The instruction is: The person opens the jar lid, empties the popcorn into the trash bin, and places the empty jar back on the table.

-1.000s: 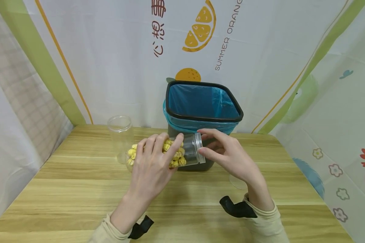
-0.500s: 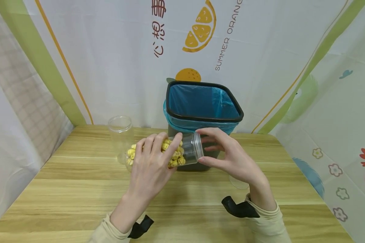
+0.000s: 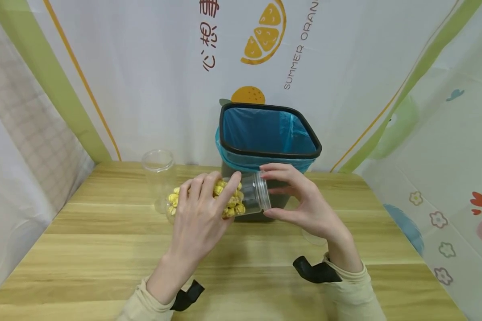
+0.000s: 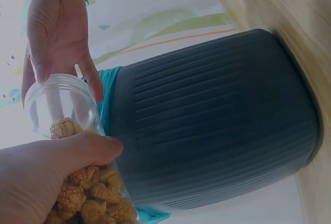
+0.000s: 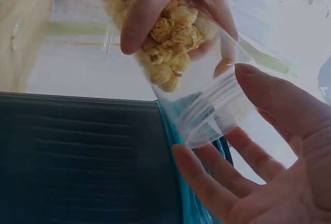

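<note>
A clear plastic jar (image 3: pixel 250 191) of yellow popcorn (image 3: pixel 234 206) lies on its side in the air in front of the bin, its ribbed mouth to the right. My left hand (image 3: pixel 201 214) grips its body from above; the left wrist view shows the thumb laid across the popcorn (image 4: pixel 103 193). At the mouth, my right hand (image 3: pixel 305 200) spreads thumb and fingers to opposite sides of the rim, fingertips right at it. In the right wrist view the popcorn (image 5: pixel 173 38) sits back from the threaded neck (image 5: pixel 207 105).
Behind the hands stands a dark bin (image 3: pixel 271 154) with a black rim and blue liner. A clear upright jar (image 3: pixel 158 178) stands at the back left of the wooden table (image 3: pixel 104 249). A clear round disc (image 3: pixel 315 238) lies beside my right wrist. White printed curtains surround the table.
My right fingers have spread a little wider at the jar's mouth, and the right wrist has shifted slightly right. The left hand and jar have hardly moved. The head view has tilted down slightly.
</note>
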Tool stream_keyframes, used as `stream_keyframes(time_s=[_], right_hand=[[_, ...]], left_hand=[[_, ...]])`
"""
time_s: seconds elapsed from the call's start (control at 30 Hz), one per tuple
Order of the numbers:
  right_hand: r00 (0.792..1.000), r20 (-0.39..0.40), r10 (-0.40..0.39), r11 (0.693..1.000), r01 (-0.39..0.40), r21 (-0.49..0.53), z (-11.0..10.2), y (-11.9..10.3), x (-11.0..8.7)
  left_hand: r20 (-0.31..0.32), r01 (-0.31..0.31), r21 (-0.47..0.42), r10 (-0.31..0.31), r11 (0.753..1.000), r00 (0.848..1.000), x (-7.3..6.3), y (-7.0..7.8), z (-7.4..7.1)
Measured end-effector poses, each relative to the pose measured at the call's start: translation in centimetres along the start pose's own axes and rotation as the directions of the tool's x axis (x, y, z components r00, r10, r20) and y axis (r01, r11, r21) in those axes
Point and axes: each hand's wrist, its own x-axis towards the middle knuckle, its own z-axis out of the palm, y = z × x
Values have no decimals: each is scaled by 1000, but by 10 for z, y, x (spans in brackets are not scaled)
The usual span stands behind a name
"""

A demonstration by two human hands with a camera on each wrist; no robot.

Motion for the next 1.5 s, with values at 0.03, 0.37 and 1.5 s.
stream_keyframes(time_s=[0.03,0.37,1.5], right_hand=[[1000,-4,-6,1000,6,4,0,1,0],[996,-39,-81,996,82,28,1,3,1],[981,-70,183,983,-181,28,5,20,-35]], left_hand=[[3,1,1,-1,1000,1000,0,0,0],[15,3,-25,-3,1000,1000,3,-2,-2],[7,-1,-55,2,998,1000,4,-5,-3]])
